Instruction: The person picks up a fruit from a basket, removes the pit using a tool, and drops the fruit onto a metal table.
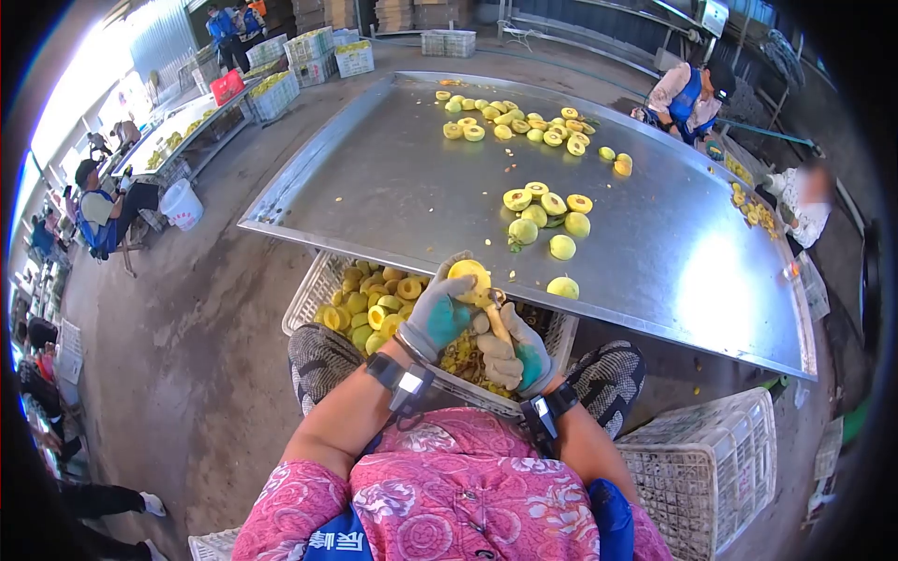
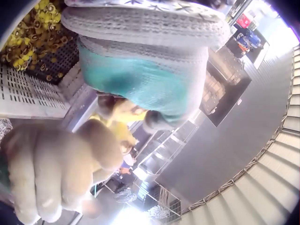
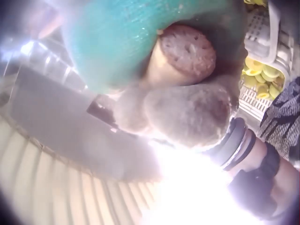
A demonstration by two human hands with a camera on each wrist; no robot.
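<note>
In the head view my gloved left hand (image 1: 438, 313) holds a yellow peach half (image 1: 470, 274) over the near edge of the metal table. My gloved right hand (image 1: 524, 351) grips the handle of a wooden-handled tool (image 1: 502, 325), whose metal end meets the peach half. The round butt of that handle (image 3: 188, 52) pokes out of the fist in the right wrist view. Fingers hide part of the fruit in the left wrist view. Below both hands stands a plastic crate (image 1: 301, 301), with peach halves (image 1: 360, 304) on the left and pits and scraps (image 1: 460, 360) on the right.
Several cut and whole peaches (image 1: 538, 213) lie on the metal table (image 1: 393, 178), with another group (image 1: 514, 117) farther back. An upturned crate (image 1: 697, 467) stands at the right. People sit at the table's right end and around a table at the left, near a white bucket (image 1: 181, 205).
</note>
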